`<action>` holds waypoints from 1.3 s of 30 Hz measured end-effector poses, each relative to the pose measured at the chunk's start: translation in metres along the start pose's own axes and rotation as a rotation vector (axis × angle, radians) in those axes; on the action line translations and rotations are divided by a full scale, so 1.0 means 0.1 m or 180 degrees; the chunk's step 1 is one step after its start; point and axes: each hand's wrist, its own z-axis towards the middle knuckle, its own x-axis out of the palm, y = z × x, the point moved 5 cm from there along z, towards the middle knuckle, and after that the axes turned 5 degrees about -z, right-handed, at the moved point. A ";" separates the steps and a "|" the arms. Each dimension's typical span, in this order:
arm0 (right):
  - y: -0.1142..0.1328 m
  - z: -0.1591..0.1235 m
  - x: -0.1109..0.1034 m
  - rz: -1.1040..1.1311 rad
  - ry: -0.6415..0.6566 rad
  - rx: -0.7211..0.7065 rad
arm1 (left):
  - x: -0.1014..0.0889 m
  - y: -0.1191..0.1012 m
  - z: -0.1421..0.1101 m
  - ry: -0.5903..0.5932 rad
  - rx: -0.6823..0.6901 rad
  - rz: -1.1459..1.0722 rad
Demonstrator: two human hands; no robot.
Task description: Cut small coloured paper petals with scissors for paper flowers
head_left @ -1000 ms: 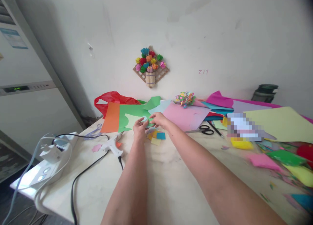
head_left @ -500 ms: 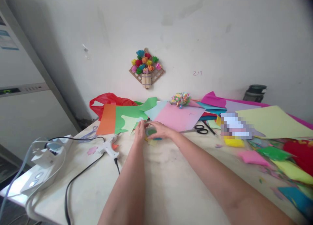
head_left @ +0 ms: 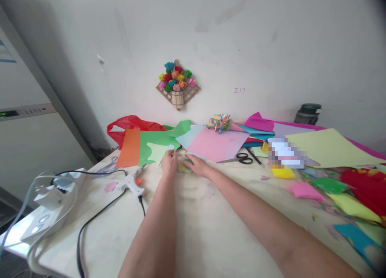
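My left hand (head_left: 169, 163) is at the far middle of the table, beside the pale green cut paper (head_left: 156, 152). Its fingers are bent together; what they hold, if anything, is hidden. Just to the right, my right hand (head_left: 196, 164) is low over the table with fingers apart, holding nothing I can see. Small yellow and green paper scraps (head_left: 184, 168) lie between the hands, close to the right fingertips. Behind the hands are a pink sheet (head_left: 215, 143) and a green sheet (head_left: 146, 143).
A white glue gun (head_left: 132, 184) with a black cord lies left, near a power strip (head_left: 45, 217). To the right are black-handled scissors (head_left: 243, 158), a pencil (head_left: 255, 157) and a blurred-out phone-like object (head_left: 285, 151). Coloured paper packets (head_left: 306, 190) cover the right side.
The hands have moved apart slightly, and the round, clear-looking object between them is out of sight. The right fingers have lowered toward the scraps. The whole view has shifted slightly.
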 end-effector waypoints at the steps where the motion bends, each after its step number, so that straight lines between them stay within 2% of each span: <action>1: -0.03 0.00 -0.02 0.0264 -0.0038 0.0123 | -0.05 -0.02 -0.01 -0.0182 0.0032 0.0546; 4: -0.10 0.00 -0.06 0.1013 -0.0122 0.0360 | -0.07 -0.06 -0.02 -0.0245 0.0055 0.1276; 10: -0.16 -0.01 -0.08 0.1778 -0.0309 0.0640 | 0.05 -0.04 -0.05 0.0047 -0.0051 0.0966; 14: -0.19 -0.03 -0.10 0.2133 -0.0414 0.0917 | 0.11 -0.05 -0.10 0.0267 -0.0263 0.1145; 17: -0.23 -0.03 -0.14 0.2350 -0.0684 0.0974 | 0.13 -0.08 -0.11 0.0316 -0.0280 0.1246; 25: -0.39 -0.05 -0.24 0.2861 -0.1324 0.1137 | 0.12 0.00 -0.01 0.0316 -0.0238 0.0827; 27: -0.42 -0.09 -0.32 0.2827 -0.1531 0.1221 | 0.09 0.07 0.02 0.0233 -0.0490 0.0429; 30: -0.43 -0.14 -0.42 0.2604 -0.1727 0.1363 | 0.13 0.11 0.03 0.0349 -0.0690 -0.0575; 33: -0.39 -0.15 -0.47 0.2102 -0.1670 0.1369 | 0.18 0.03 0.02 0.0500 -0.0401 -0.1222; 36: -0.28 -0.14 -0.50 0.0692 -0.1255 0.1186 | 0.18 -0.03 -0.01 0.0490 -0.0256 -0.1406; 39: -0.13 -0.14 -0.46 -0.1127 -0.0578 0.0751 | 0.14 -0.02 -0.03 0.0387 -0.0429 -0.1717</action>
